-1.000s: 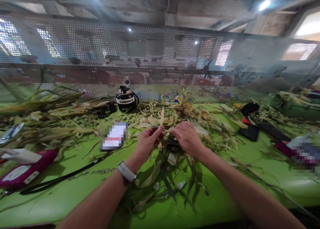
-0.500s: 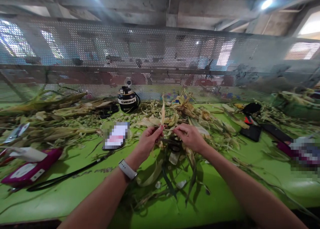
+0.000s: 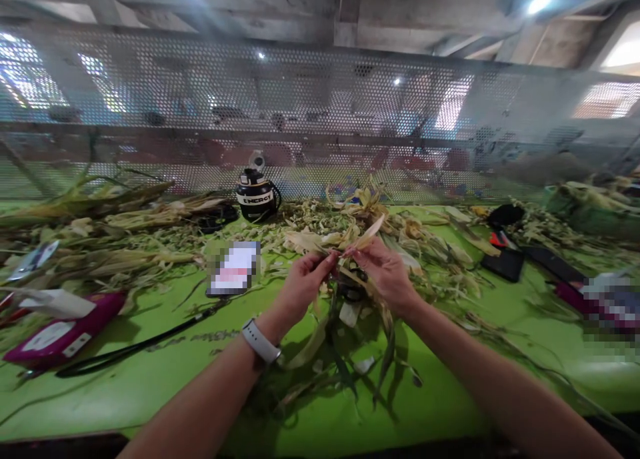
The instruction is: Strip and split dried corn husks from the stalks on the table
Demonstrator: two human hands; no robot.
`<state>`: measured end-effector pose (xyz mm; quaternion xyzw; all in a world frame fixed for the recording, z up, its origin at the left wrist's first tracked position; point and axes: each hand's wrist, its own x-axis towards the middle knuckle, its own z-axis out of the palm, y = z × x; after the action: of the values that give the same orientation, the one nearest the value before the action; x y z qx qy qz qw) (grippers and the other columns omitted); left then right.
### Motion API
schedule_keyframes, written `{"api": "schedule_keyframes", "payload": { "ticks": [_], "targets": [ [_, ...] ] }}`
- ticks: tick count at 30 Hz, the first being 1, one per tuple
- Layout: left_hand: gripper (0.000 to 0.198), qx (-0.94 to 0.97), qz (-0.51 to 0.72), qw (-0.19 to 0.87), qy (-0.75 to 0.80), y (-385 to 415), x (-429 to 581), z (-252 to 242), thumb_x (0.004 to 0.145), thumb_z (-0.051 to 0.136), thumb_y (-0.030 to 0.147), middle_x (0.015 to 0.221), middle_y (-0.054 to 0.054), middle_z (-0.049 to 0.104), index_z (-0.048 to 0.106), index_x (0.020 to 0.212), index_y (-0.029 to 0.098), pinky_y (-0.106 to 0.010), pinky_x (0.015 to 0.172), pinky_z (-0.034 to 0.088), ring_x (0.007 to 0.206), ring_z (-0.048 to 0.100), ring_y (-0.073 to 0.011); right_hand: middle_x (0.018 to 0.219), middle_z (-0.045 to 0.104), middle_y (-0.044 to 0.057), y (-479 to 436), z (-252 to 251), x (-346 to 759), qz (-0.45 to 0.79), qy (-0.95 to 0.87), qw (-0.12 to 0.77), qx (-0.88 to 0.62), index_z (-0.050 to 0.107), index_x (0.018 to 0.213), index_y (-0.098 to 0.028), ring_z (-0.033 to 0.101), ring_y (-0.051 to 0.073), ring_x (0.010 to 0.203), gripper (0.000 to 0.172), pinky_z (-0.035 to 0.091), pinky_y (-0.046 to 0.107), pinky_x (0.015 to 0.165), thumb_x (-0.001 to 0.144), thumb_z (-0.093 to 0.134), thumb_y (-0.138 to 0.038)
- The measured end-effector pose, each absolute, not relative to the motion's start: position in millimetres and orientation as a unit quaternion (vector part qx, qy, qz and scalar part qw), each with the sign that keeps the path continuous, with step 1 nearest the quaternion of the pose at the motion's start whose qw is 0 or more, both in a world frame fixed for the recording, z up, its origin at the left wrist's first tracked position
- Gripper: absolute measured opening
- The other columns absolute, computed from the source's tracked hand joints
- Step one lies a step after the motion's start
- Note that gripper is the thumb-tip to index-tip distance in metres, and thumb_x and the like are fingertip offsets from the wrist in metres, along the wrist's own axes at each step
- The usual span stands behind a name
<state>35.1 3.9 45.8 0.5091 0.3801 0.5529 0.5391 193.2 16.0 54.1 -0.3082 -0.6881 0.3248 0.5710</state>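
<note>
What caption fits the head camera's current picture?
Left hand and right hand close together at a pale leaf strip, over a green table strewn with dry leaves.

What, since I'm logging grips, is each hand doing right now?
Left hand: closed in a pinch; exactly what it grips is too small to tell.
Right hand: closed, pinching a pale husk strip.

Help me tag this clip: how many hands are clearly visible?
2: left hand and right hand, fingertips close together at a pale husk strip. Any behind the perforated panel may be hidden.
</note>
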Motion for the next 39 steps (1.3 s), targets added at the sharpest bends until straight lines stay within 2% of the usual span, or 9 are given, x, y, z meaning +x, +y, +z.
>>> {"api": "schedule_keyframes", "payload": {
  "ticks": [7,11,16,18,22,26,31,35,39],
  "targets": [
    [0.033,0.429,0.556,0.621,0.348,2,36,47,0.059,0.077,0.042,0.063,0.001,0.063,0.067,0.075,0.015,-0.019,0.057,0.039,0.058,0.053,-0.0083,0.085,0.066,0.003,18,60,196,0.294,-0.712,0.534,-0.348,0.071,0.079,-0.020,0.059,0.018,0.085,0.019,0.046,0.032,0.082,0.080,0.061,-0.036],
    [0.030,0.422,0.523,0.649,0.357,4,33,46,0.062,0.075,0.040,0.066,-0.001,0.068,0.068,0.077,0.015,-0.021,0.057,0.042,0.058,0.057,-0.0102,0.085,0.067,0.005,26,61,203,0.312,-0.691,0.517,-0.398,0.067,0.090,-0.017,0.061,0.018,0.079,0.024,0.048,0.032,0.074,0.083,0.055,-0.037],
    [0.027,0.375,0.579,0.643,0.333,8,33,45,0.065,0.072,0.040,0.079,-0.005,0.072,0.069,0.077,0.015,-0.024,0.070,0.047,0.076,0.064,-0.0153,0.090,0.064,0.008,14,67,204,0.058,-0.742,0.534,-0.401,0.065,0.087,-0.018,0.057,0.020,0.090,0.016,0.044,0.035,0.084,0.085,0.052,-0.029],
    [0.026,0.366,0.604,0.632,0.317,7,35,46,0.067,0.071,0.038,0.088,-0.006,0.072,0.070,0.080,0.015,-0.025,0.076,0.047,0.087,0.064,-0.0168,0.085,0.064,0.007,6,66,198,0.033,-0.781,0.490,-0.385,0.064,0.085,-0.019,0.057,0.020,0.086,0.017,0.044,0.034,0.081,0.086,0.050,-0.028],
    [0.028,0.361,0.616,0.625,0.316,4,38,48,0.064,0.075,0.032,0.094,-0.006,0.072,0.071,0.087,0.016,-0.025,0.077,0.047,0.087,0.064,-0.0160,0.084,0.066,0.006,-3,55,185,0.181,-0.820,0.365,-0.401,0.060,0.097,-0.017,0.059,0.018,0.076,0.027,0.046,0.030,0.070,0.084,0.055,-0.039],
    [0.026,0.366,0.620,0.614,0.324,7,36,47,0.059,0.077,0.027,0.083,-0.005,0.072,0.071,0.081,0.015,-0.024,0.071,0.048,0.075,0.063,-0.0136,0.066,0.062,0.000,3,45,183,0.305,-0.795,0.326,-0.411,0.058,0.103,-0.016,0.056,0.014,0.058,0.027,0.043,0.025,0.058,0.088,0.047,-0.036],
    [0.022,0.377,0.641,0.553,0.375,11,32,45,0.060,0.074,0.027,0.074,-0.002,0.068,0.068,0.076,0.015,-0.024,0.069,0.045,0.069,0.058,-0.0117,0.082,0.065,0.005,9,50,192,0.133,-0.831,0.369,-0.395,0.065,0.086,-0.018,0.058,0.017,0.079,0.018,0.044,0.029,0.072,0.088,0.050,-0.028],
    [0.016,0.430,0.616,0.535,0.386,10,32,44,0.064,0.069,0.022,0.077,-0.002,0.067,0.066,0.078,0.014,-0.024,0.073,0.043,0.074,0.057,-0.0124,0.081,0.062,0.007,7,56,195,-0.010,-0.840,0.377,-0.390,0.065,0.086,-0.018,0.056,0.020,0.081,0.020,0.044,0.031,0.074,0.090,0.048,-0.028],
    [0.013,0.458,0.589,0.559,0.362,7,34,44,0.066,0.063,0.017,0.081,-0.002,0.068,0.066,0.079,0.015,-0.023,0.077,0.042,0.078,0.057,-0.0128,0.094,0.063,0.009,8,57,196,-0.080,-0.826,0.403,-0.387,0.063,0.086,-0.019,0.055,0.022,0.092,0.018,0.042,0.035,0.084,0.090,0.047,-0.028]
  ]
}}
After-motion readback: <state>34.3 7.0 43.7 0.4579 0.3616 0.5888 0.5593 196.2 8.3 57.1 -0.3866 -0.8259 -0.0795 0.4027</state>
